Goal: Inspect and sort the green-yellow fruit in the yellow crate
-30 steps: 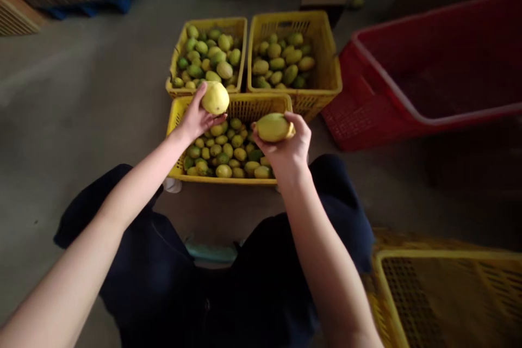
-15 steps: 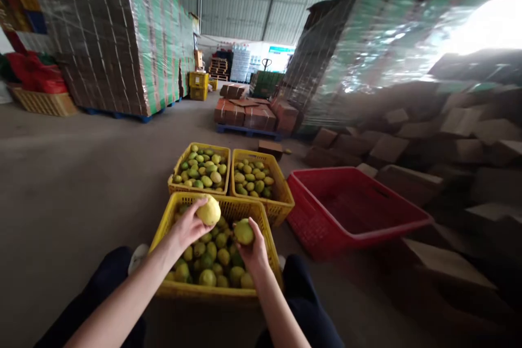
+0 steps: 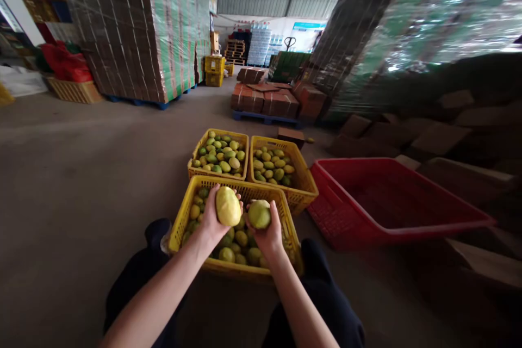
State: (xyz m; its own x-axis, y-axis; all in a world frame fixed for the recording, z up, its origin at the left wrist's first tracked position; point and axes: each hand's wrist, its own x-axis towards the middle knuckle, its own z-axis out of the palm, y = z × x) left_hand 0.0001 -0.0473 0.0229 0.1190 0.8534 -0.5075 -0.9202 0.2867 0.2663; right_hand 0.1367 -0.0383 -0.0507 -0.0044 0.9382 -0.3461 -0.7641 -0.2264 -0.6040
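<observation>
My left hand [image 3: 211, 220] is closed around a pale yellow lemon [image 3: 228, 206]. Close beside it, my right hand [image 3: 272, 234] grips a greener lemon [image 3: 260, 214], with the thumb along its right side. Both hands are above the front yellow crate [image 3: 178, 222], which holds many yellow-green lemons [image 3: 227, 254]; my hands and forearms cover part of them. Behind it, side by side, stand the left back crate [image 3: 217, 175] and the right back crate [image 3: 306, 187], each with lemons inside.
A large red bin [image 3: 334, 212] stands right of the crates. Cardboard boxes [image 3: 436, 141] are heaped beyond it. A small carton [image 3: 291, 136] sits behind the crates. Farther back are boxes on a blue pallet [image 3: 265, 118] and tall wrapped stacks [image 3: 175, 27]. My knees flank the front crate.
The view has tilted up from the floor to the warehouse, then shifted slightly left. My hands have come closer together, and the lemons have turned in them. Both lemons stay held.
</observation>
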